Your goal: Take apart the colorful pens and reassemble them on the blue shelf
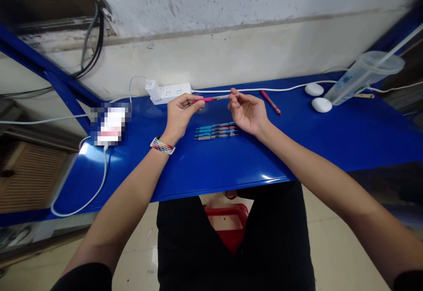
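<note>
Stretching left to right above the table [228, 163], the pink pen [208, 99] is finger-pinched at its pink part by the left hand [180, 113], at its clear end by the right hand [250, 112].

the left forearm [132, 198] and right forearm [307, 163] converge forward from the lower corners. left hand [180, 113]: thumb and index finger pinched together, tips directed toward the opposite hand. right hand [249, 112]: palm turned partly upward, fingers bent, their tips gathered near the thumb. the hands face each other, apart.
</note>
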A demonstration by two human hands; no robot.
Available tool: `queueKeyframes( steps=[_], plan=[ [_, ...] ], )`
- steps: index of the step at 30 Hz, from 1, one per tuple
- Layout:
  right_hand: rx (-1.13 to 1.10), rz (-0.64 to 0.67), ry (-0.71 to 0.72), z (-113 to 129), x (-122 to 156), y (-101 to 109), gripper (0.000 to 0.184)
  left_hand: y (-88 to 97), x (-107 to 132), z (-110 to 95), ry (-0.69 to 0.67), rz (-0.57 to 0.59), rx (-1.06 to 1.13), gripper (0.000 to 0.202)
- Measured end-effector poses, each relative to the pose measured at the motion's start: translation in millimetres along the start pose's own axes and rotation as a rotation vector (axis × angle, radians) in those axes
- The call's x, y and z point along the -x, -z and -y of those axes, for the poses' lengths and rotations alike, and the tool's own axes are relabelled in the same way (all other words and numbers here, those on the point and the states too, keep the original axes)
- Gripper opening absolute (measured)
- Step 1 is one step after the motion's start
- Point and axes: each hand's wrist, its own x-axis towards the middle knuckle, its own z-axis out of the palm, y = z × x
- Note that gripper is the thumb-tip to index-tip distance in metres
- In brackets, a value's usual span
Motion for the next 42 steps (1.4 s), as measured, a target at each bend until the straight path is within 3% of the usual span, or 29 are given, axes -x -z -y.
queueKeyframes(
  steps=[4, 12, 16, 21, 26, 32, 42],
  plan=[
    [-0.102, -0.002, -0.006, -7.6, -4.0, 4.7, 0.037, 0.2, 0.5, -0.3, 0.004, 0.014, -0.011, 0.014],
    [0.007, -0.053, 0.043, -5.0, -1.2, -1.9, 0.040, 6.2, 0.4, 3.8, 0.005, 0.052, -0.050, 0.016],
    [0.289, -0.055, 0.104, -1.6, 0.8, -4.3, 0.042, 11.4, -1.3, 2.0, 0.001, 0.048, -0.111, 0.018],
    [0.783, -0.059, 0.356, -0.7, -1.3, 9.2, 0.025, 15.6, -0.1, -3.2, -0.022, 0.123, -0.227, 0.018],
    [1.099, 0.117, 0.433, 5.7, -6.7, 25.6, 0.018, 19.0, 1.5, 0.9, -0.055, 0.232, -0.405, 0.012],
    [1.276, 0.251, 0.420, 10.1, -5.4, 29.2, 0.020, 24.2, 2.7, 7.2, -0.127, 0.355, -0.682, 0.011],
    [1.245, 0.280, 0.381, 11.7, -1.2, 25.8, 0.017, 22.0, 3.1, 3.8, -0.166, 0.463, -0.708, 0.005]
  ],
)
